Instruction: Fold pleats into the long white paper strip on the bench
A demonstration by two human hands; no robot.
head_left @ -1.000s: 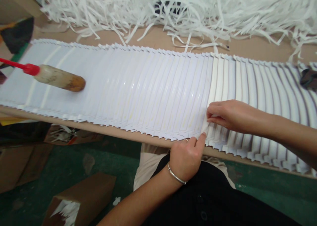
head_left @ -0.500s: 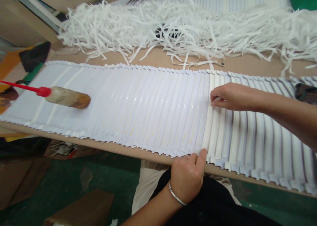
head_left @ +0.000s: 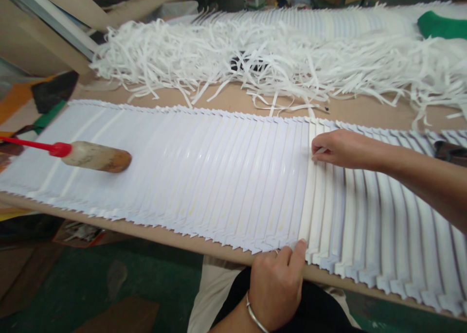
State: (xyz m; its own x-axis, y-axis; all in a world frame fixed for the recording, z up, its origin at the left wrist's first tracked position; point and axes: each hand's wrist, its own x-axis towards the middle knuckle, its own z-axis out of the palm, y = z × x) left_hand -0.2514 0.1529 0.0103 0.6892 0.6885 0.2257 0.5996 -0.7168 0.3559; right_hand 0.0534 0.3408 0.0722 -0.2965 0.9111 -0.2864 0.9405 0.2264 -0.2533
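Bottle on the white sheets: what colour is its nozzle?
The nozzle is red, cap and long thin tip alike; best seen in the head view.

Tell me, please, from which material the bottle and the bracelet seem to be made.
Bottle: probably translucent plastic, cloudy and stained; brown shows through or coats its base.
Bracelet: likely silver-coloured metal, smooth and polished, judging by its bright shine.
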